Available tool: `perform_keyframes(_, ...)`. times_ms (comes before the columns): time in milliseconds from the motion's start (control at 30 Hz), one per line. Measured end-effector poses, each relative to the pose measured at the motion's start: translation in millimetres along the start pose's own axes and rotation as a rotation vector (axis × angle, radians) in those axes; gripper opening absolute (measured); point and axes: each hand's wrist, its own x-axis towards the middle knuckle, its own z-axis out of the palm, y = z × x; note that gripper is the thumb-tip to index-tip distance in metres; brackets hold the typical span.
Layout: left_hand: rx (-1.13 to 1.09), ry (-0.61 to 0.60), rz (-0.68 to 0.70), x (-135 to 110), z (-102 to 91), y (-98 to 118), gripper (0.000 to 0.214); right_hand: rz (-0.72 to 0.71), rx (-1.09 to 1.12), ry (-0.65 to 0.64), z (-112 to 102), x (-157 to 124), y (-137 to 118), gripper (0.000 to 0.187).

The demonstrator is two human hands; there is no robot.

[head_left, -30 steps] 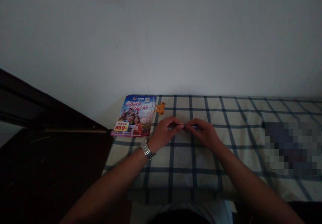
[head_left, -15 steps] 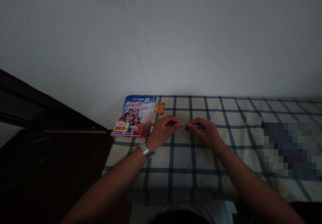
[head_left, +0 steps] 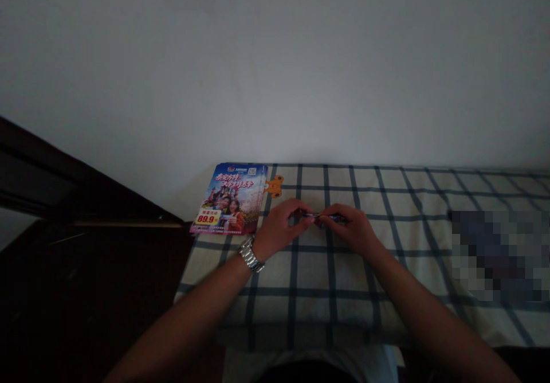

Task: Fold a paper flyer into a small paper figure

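Note:
My left hand [head_left: 278, 229], with a metal watch [head_left: 250, 254] on the wrist, and my right hand [head_left: 352, 227] meet over a checked cloth [head_left: 326, 280]. Both pinch a small folded strip of coloured paper [head_left: 318, 217] between fingertips, one hand at each end. The strip is thin, reddish and blue, and mostly hidden by my fingers.
A stack of colourful leaflets [head_left: 230, 198] lies at the cloth's far left corner, with a small orange paper shape [head_left: 274, 186] beside it. A white wall rises behind. Dark wooden furniture [head_left: 86, 239] stands to the left. A blurred patch [head_left: 498, 254] covers the right side.
The hands stay together over the same spot. The fingers have shifted slightly along the paper strip, which now lies flatter between them.

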Motion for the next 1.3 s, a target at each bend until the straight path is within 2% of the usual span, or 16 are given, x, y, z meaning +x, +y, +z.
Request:
perform_keyframes(400,0.004,0.035,-0.003,-0.1,-1.1,-2.5,0.013,0.023,0.057,0.009,2.2,-0.4,0.8,0.023)
perform_keyframes(667,0.015,0.041,-0.022,-0.8,1.1,-3.3,0.011,0.003,0.004,0.032,1.6,-0.5,4.7,0.017)
perform_keyframes(867,0.014,0.019,0.002,-1.9,4.0,-1.6,0.003,-0.025,-0.011,0.032,2.3,-2.2,1.6,0.016)
perform_keyframes(1067,0.004,0.001,0.04,-2.2,6.2,0.7,0.012,-0.055,-0.019,0.031,5.2,-2.7,-0.7,0.014)
perform_keyframes(1300,0.004,0.005,0.027,-1.6,7.1,0.7,0.007,-0.03,-0.014,0.01,8.7,-3.5,1.6,0.017)
